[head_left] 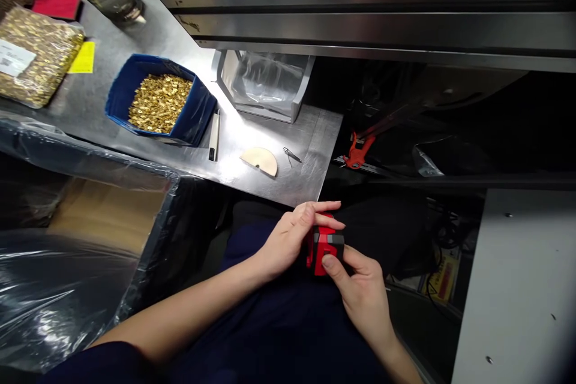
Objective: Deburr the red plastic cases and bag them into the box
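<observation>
Both the left hand (288, 240) and right hand (360, 288) grasp a small red block (321, 249), seemingly stiff, light, best pinched by its sides.

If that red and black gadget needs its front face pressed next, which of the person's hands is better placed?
Probably the right hand: its thumb already rests on the dark front face of the red gadget. The left hand wraps over the top and back, steadying it above the lap.

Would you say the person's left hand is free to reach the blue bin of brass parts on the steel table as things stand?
Probably not at once: the left hand and the right hand together grip the red and black device over the lap. The path up to the blue bin looks open, so it would first have to let go.
</observation>
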The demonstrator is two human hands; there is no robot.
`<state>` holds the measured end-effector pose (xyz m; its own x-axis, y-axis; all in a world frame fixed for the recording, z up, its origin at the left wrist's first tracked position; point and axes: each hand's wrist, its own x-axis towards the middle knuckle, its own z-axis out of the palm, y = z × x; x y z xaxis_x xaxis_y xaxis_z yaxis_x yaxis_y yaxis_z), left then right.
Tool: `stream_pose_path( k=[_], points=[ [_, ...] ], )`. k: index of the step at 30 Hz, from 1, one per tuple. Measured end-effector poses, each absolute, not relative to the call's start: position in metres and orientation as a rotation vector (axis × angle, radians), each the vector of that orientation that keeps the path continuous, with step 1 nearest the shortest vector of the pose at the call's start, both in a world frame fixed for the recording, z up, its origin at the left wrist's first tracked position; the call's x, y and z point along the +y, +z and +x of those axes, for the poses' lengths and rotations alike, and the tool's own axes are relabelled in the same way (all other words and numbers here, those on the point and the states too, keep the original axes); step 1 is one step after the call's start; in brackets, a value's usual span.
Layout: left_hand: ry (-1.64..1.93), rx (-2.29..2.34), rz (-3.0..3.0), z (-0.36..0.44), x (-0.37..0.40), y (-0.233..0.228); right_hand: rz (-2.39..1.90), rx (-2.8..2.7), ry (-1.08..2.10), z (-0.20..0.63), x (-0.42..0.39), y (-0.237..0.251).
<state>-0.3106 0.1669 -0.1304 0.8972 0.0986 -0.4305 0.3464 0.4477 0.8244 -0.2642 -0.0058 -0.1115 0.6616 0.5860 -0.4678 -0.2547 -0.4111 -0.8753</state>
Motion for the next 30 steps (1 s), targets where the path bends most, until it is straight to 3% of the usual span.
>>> stream_pose_path(
  k=[11, 22, 30],
  points=[
    [-0.035, 0.467, 1.282, -0.308, 0.163, -0.129, -1.831, -0.209, 0.964, -0.266, -0.002, -0.117],
    [-0.161, 0.532, 1.004, -0.313, 0.167, -0.135, -1.792, -0.191, 1.004, -0.265, -0.002, -0.113],
    [-0.144, 0.383, 1.137, -0.319, 0.172, -0.138, -1.849, -0.178, 0.978, -0.268, 0.0, -0.111]
  ],
)
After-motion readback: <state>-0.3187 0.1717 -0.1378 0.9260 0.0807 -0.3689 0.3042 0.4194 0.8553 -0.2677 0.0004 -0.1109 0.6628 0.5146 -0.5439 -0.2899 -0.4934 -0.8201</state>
